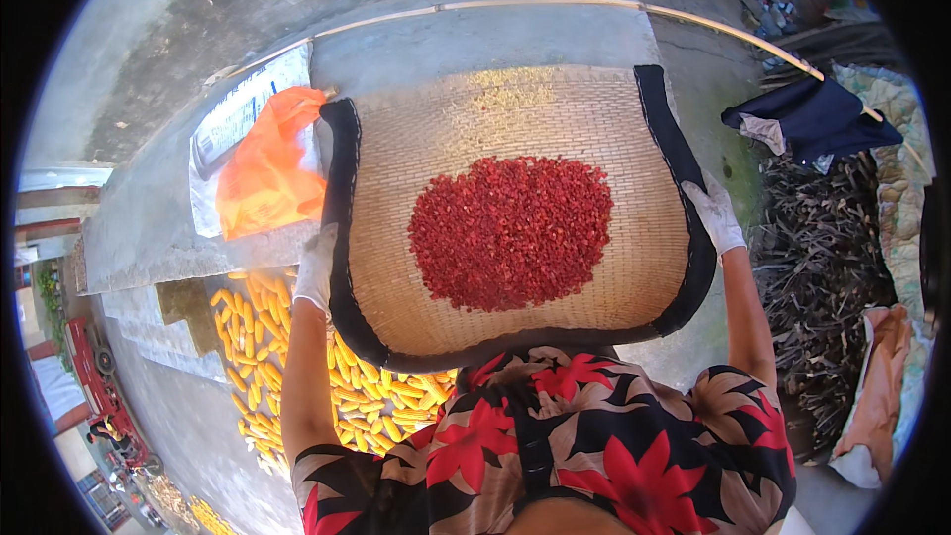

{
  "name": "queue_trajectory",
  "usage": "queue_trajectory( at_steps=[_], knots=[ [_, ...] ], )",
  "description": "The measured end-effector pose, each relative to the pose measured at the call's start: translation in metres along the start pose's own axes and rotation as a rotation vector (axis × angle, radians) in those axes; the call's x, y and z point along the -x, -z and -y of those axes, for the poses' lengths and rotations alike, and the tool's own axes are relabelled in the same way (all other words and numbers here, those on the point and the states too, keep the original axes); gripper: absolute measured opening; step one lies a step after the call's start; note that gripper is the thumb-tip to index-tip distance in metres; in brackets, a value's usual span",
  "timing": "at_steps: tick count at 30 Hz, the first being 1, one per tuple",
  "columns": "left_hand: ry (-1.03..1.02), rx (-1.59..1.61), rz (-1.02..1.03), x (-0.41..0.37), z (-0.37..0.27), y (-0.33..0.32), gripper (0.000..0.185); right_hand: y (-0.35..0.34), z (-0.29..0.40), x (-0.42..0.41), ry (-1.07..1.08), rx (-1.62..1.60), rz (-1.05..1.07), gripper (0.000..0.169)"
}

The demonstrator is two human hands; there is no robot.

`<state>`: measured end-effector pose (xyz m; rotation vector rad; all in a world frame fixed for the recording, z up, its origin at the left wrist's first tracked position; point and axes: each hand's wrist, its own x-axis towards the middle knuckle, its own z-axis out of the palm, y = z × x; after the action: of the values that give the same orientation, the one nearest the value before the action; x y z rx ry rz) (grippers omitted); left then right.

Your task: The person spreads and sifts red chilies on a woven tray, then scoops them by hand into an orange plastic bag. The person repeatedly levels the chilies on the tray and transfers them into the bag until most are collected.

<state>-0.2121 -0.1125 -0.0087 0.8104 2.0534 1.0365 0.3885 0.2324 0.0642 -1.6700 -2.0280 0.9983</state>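
A wide woven bamboo winnowing basket [475, 334] with a black cloth-bound rim is held out before me. My left hand [316, 267], in a white glove, grips its left rim. On the opposite rim is my right hand [715, 215], gloved in white too; its fingers lie over the black binding. A heap of small dried red husks or pods [513, 234] lies in the middle of the basket. Beyond the heap, pale yellowish bits [513, 93] are scattered towards the far, unbound edge. The undersides of the rim, where parts of both hands grip, are hidden.
An orange plastic bag [275, 171] lies over a white printed sack [230, 119] at left. Corn cobs [256, 327] cover the ground below left. A bamboo pole [550, 2] spans the far side, with dark cloth [810, 119] hanging from it. Dark dry sticks or pods [817, 238] are piled right.
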Motion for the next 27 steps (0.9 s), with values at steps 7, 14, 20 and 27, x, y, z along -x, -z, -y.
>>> queue_trajectory(
  at_steps=[7,14,20,27],
  knots=[
    [0.430,0.152,-0.169,0.007,-0.072,-0.001,0.038,0.003,0.012,-0.009,-0.044,-0.012,0.104,0.064],
    [0.465,0.240,-0.098,0.011,-0.028,-0.005,0.035,-0.012,-0.003,0.003,-0.072,0.003,0.012,0.061],
    [0.247,0.248,-0.143,0.012,-0.061,0.007,0.035,0.008,0.018,0.005,-0.079,-0.225,0.056,0.057],
    [0.465,-0.104,-0.106,0.005,-0.025,-0.007,0.040,-0.012,-0.001,0.008,-0.178,0.013,0.070,0.059]
  ],
)
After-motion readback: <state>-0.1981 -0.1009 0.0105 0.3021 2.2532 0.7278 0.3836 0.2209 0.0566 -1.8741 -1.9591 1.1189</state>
